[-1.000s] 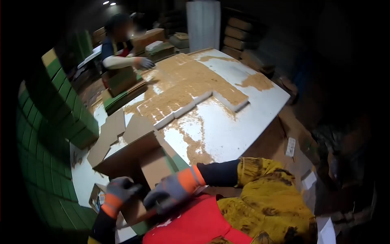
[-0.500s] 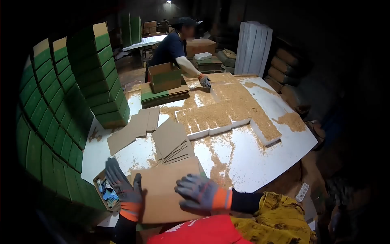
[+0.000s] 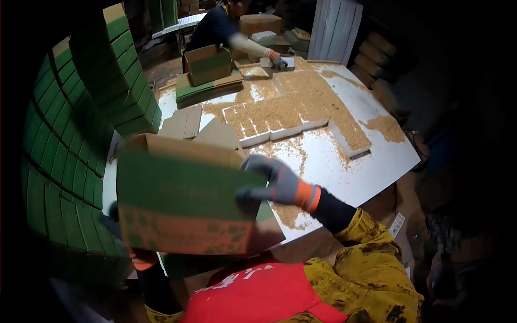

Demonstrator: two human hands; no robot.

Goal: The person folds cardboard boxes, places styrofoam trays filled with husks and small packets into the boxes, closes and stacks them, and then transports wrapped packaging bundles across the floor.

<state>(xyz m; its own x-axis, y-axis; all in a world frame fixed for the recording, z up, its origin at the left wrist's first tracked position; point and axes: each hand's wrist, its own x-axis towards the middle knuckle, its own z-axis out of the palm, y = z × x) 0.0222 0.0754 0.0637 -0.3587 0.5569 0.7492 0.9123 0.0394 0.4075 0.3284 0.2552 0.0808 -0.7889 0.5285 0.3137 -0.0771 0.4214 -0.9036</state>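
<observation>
A green and brown cardboard box (image 3: 186,199), blurred by motion, is held up in front of me with its open side up. My right hand (image 3: 274,183), in a grey and orange glove, grips its right side. At the box's left edge is my left hand (image 3: 126,237), gloved too and mostly hidden behind the box, with its fingers against the side. Flat cardboard pieces (image 3: 218,133) lie on the white table (image 3: 371,180) behind the box. Beyond them are white trays (image 3: 269,116) covered with brown granular material.
Tall stacks of green boxes (image 3: 64,194) stand at the left. Across the table, a person (image 3: 215,29) reaches toward a white block (image 3: 285,62). Near that person an open box (image 3: 207,65) sits on folded cardboard (image 3: 210,90). White panels (image 3: 335,29) stand at the back.
The box has risen from the table and turned, now showing its printed green side and open top. My hands have moved to its two sides. The other person's hand is now at a white block.
</observation>
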